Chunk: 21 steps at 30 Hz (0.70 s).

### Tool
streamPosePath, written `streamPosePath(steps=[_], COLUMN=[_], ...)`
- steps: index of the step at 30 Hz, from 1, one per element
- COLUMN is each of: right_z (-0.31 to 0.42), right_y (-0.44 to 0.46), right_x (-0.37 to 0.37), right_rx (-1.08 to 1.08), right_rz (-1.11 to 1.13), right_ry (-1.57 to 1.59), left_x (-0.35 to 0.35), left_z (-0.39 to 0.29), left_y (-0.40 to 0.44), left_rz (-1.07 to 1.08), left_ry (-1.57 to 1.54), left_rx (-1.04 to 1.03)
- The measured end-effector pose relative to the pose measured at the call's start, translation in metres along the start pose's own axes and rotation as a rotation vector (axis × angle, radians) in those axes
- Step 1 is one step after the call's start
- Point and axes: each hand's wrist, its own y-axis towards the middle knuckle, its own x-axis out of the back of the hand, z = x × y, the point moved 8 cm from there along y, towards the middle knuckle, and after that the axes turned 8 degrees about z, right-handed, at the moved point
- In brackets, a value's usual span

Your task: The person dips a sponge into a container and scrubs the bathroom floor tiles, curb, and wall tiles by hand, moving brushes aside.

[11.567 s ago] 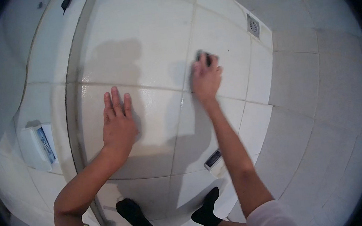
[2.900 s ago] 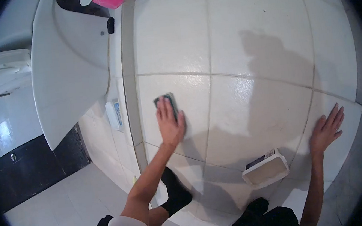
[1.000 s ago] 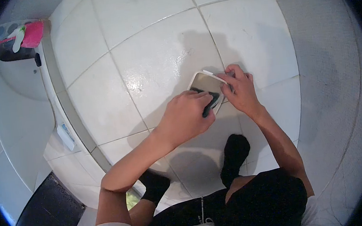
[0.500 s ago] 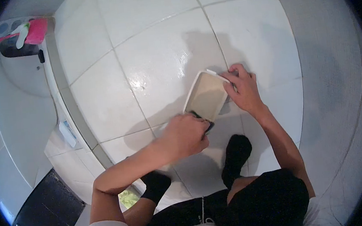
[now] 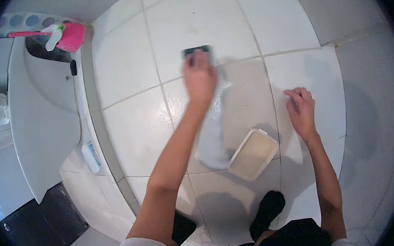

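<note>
My left hand (image 5: 200,78) reaches far forward over the white tile floor, its fingers pressed down on a dark green scouring pad (image 5: 203,49). The pad lies flat on a tile, partly covered by the fingers. Off to the right, my right hand (image 5: 303,106) hovers over the floor, empty, with loosely bent fingers apart. A cream rectangular plastic container (image 5: 239,172) with cloudy liquid in it stands near my feet, touched by neither hand. A wet streak (image 5: 212,140) shines on the tiles between the container and the pad.
A low ledge (image 5: 92,97) runs along the left, beside a white basin (image 5: 46,112). A pink dustpan (image 5: 72,38) and a white-green brush (image 5: 54,40) lie at the upper left. A white bottle (image 5: 91,158) stands below the basin. A grey wall (image 5: 367,84) bounds the right side.
My left hand has moved forward with the scouring pad, from the container to the floor. My right hand has let go of the container's rim and moved right.
</note>
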Motion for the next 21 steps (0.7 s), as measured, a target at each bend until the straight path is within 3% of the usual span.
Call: streamPosePath(steps=[2,3,7,10,12,14,18,19,21], right_z=[-0.007,-0.012,-0.018,-0.022,-0.019,-0.021,-0.023,-0.022,-0.022], right_y=[0.003,0.001,0.016,0.023,0.025,0.024,0.026,0.025,0.027], right_x=[-0.007,-0.003,0.012,0.002,0.001,0.0,0.0,0.001,0.001], right_rx=[-0.027,0.006,0.05,0.052,0.08,0.043,0.015,0.026,0.053], right_rz=[0.041,-0.042,-0.262,-0.231,-0.254,-0.236,-0.232,-0.235,-0.244], right_ry=[-0.021,-0.087,-0.241,-0.326,-0.359,-0.362,-0.359,-0.354,-0.355], left_x=[-0.024,-0.02,-0.026,-0.029,-0.021,-0.011,-0.019,-0.023,-0.035], left_z=[-0.057,-0.078,-0.022,0.054,0.063,0.045,-0.095,-0.113,-0.125], left_y=[-0.015,-0.031,0.002,0.087,0.094,0.064,-0.062,-0.067,-0.027], left_rz=[0.096,0.148,0.218,0.15,0.092,0.233,0.415,0.466,0.365], left_ry=[-0.002,0.087,0.172,0.176,0.225,0.178,-0.093,-0.195,-0.26], left_rx=[-0.156,-0.135,-0.222,-0.103,-0.07,0.106,-0.302,-0.213,-0.224])
